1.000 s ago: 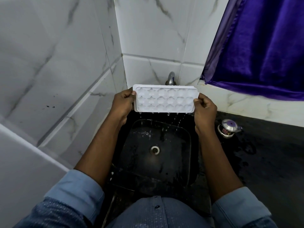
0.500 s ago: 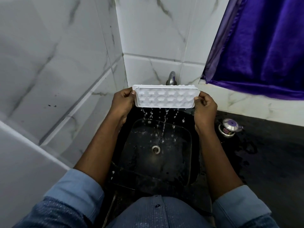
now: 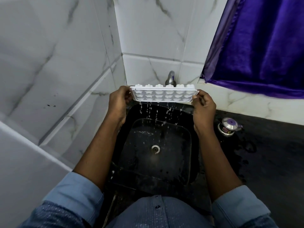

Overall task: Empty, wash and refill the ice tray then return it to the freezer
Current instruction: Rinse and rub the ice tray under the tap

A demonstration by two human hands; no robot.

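A white plastic ice tray (image 3: 163, 94) hangs over the black sink (image 3: 185, 155), tipped so its open cells face me and downward. Water drips from its lower edge into the basin. My left hand (image 3: 119, 100) grips the tray's left end and my right hand (image 3: 203, 106) pinches its right end. Just behind the tray's top edge stands the metal tap (image 3: 170, 78). Below, the drain (image 3: 155, 148) shows in the wet basin.
A small metal container with a purple knob (image 3: 229, 126) stands on the wet black counter (image 3: 263, 145) right of the sink. White marble tiles (image 3: 57, 71) close the left and back. A purple curtain (image 3: 263, 46) hangs at the upper right.
The tray has tipped further forward and down, its cells now turned more toward the sink, and more water pours from it. Both hands keep their hold on its ends.
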